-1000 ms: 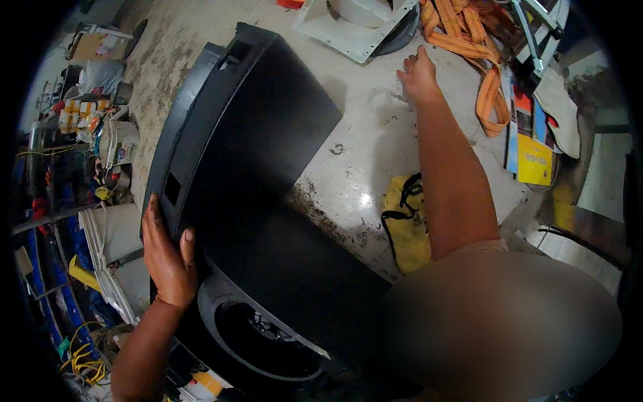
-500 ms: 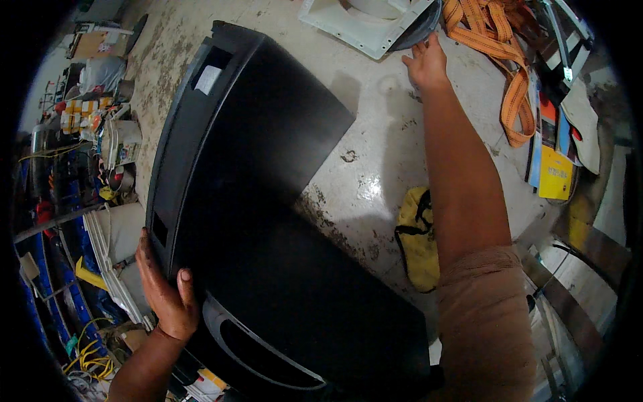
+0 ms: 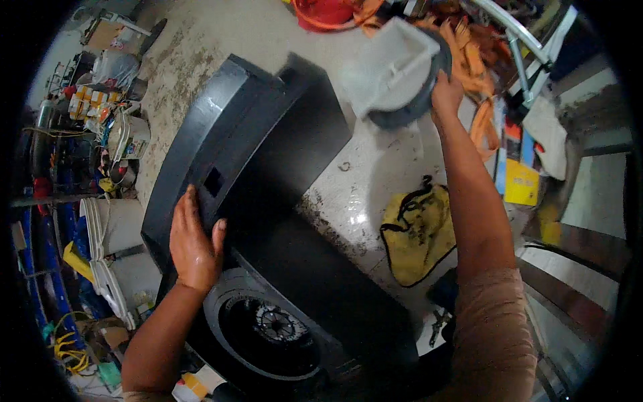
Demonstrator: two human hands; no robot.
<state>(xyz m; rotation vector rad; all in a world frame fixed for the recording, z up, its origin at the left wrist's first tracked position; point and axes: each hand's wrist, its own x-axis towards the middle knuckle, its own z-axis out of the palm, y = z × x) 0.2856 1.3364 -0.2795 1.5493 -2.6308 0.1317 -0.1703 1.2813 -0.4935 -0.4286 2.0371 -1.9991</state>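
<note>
A large black casing (image 3: pixel 295 127) stands tilted in front of me, with a curved panel (image 3: pixel 221 141) along its left side. Low in it, a round opening shows a ribbed, wheel-like part (image 3: pixel 278 323). My left hand (image 3: pixel 195 244) lies against the panel below a small square hole, fingers stretched flat and thumb apart. Out at the upper right, my right hand (image 3: pixel 447 97) is closed on the dark rim of a white plastic part with a round dark base (image 3: pixel 395 74). That part is tilted and smeared by motion, and some fingertips are hidden behind the rim.
A yellow cloth with black edging (image 3: pixel 418 231) lies on the grey floor right of the casing. Orange straps (image 3: pixel 469 60), a red basin (image 3: pixel 325 15), a metal frame (image 3: pixel 519 30) and a yellow packet (image 3: pixel 521 182) are beyond. White buckets (image 3: pixel 117 228) and shelves line the left.
The white part has been lifted and tilted in my right hand. The black casing has tipped, showing more of its panel and round opening. My left hand has shifted right and up with it.
</note>
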